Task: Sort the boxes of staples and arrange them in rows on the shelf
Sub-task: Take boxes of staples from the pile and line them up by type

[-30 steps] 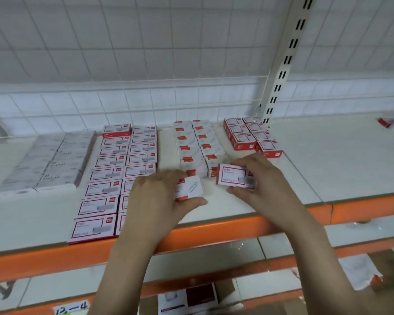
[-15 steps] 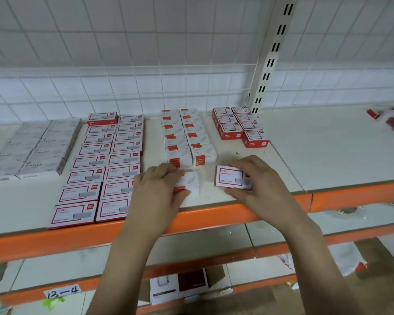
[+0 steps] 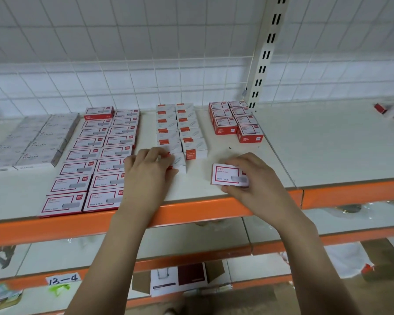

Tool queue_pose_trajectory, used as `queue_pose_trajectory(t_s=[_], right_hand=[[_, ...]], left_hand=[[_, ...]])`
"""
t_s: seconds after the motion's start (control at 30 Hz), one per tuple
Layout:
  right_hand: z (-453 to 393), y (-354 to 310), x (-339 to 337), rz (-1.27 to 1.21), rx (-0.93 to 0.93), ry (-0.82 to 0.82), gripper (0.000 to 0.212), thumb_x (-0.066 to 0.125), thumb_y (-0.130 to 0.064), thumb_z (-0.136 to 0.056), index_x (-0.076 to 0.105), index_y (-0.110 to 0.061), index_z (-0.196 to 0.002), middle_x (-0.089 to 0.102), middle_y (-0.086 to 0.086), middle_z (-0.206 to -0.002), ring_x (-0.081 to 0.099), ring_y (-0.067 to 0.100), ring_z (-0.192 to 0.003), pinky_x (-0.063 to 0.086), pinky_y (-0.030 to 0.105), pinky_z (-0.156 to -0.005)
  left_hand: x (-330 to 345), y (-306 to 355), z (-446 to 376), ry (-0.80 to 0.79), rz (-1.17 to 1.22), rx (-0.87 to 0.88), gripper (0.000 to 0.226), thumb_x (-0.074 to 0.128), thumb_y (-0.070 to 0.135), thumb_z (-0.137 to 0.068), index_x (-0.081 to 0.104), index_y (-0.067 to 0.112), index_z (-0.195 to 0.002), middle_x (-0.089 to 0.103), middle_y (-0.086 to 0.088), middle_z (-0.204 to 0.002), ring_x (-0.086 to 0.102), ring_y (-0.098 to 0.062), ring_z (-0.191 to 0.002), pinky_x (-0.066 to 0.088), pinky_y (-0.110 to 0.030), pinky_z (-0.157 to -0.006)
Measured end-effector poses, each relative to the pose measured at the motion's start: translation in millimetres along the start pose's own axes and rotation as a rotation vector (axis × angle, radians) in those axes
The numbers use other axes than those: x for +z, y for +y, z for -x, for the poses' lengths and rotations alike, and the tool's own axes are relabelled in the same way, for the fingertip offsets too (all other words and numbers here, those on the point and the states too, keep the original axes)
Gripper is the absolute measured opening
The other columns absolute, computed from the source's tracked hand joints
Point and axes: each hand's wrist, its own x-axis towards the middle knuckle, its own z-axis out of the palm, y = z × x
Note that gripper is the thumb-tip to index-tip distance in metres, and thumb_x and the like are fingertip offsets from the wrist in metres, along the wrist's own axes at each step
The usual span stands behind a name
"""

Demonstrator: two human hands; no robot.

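Progress shows at the middle rows: the left hand (image 3: 149,172) has pushed its small white box with the orange-red corner (image 3: 177,162) away from the shelf's near edge – it now sits against the near end of the left white-and-orange row (image 3: 168,130), fingers curled over it. That row looks one box longer, level with its right-hand neighbour. The right hand (image 3: 256,180) still pinches the flat white box with the red border (image 3: 228,175), resting on the white shelf board (image 3: 328,151) near the orange front beam (image 3: 191,214) – unplaced, probably bound for the red-bordered rows (image 3: 96,160) at far left.
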Motion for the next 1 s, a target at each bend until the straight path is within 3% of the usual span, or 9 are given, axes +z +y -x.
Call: queue_pose_trajectory(t_s=[0.3, 0.47, 0.63, 0.87, 1.0], right_hand=[[-5, -6, 1, -0.018, 0.009, 0.01, 0.051, 0.074, -0.025, -0.077, 0.055, -0.018, -0.124, 0.051, -0.003, -0.118, 0.047, 0.012, -0.109, 0.037, 0.017, -0.09], [-14, -22, 12, -0.002, 0.018, 0.042, 0.051, 0.075, -0.023, -0.076, 0.056, -0.016, -0.122, 0.05, -0.005, -0.11, 0.048, 0.011, -0.104, 0.03, 0.003, -0.081], [-28, -56, 30, -0.002, 0.002, 0.068, 0.05, 0.072, -0.023, -0.079, 0.055, -0.019, -0.125, 0.047, -0.01, -0.108, 0.048, 0.01, -0.106, 0.036, 0.013, -0.087], [-55, -114, 74, 0.058, -0.063, 0.023, 0.052, 0.068, -0.029, -0.082, 0.051, -0.019, -0.13, 0.05, -0.001, -0.129, 0.041, 0.016, -0.121, 0.031, 0.023, -0.1], [-83, -144, 91, 0.107, -0.129, -0.047, 0.049, 0.064, -0.037, -0.085, 0.051, -0.024, -0.13, 0.053, -0.003, -0.123, 0.041, 0.016, -0.117, 0.025, 0.018, -0.088]], left_hand=[[0, -6, -7, -0.031, 0.035, 0.018, 0.029, 0.077, 0.016, -0.072, 0.072, 0.01, -0.1, 0.067, -0.009, -0.107, 0.059, -0.037, -0.096, 0.038, -0.048, -0.082], [-15, -23, -6, -0.039, 0.086, 0.093, 0.035, 0.071, 0.024, -0.08, 0.065, 0.012, -0.112, 0.066, -0.008, -0.112, 0.059, -0.034, -0.101, 0.039, -0.048, -0.087], [-37, -68, -5, -0.026, 0.069, 0.108, 0.027, 0.074, 0.016, -0.075, 0.069, 0.008, -0.101, 0.069, -0.012, -0.1, 0.063, -0.037, -0.09, 0.043, -0.05, -0.08], [-61, -135, 11, -0.052, 0.059, 0.05, 0.027, 0.073, 0.014, -0.077, 0.07, 0.011, -0.103, 0.069, -0.01, -0.103, 0.064, -0.035, -0.092, 0.045, -0.051, -0.083], [-69, -165, 20, -0.061, 0.052, 0.031, 0.028, 0.074, 0.012, -0.075, 0.07, 0.011, -0.102, 0.069, -0.01, -0.1, 0.064, -0.034, -0.089, 0.046, -0.05, -0.08]])
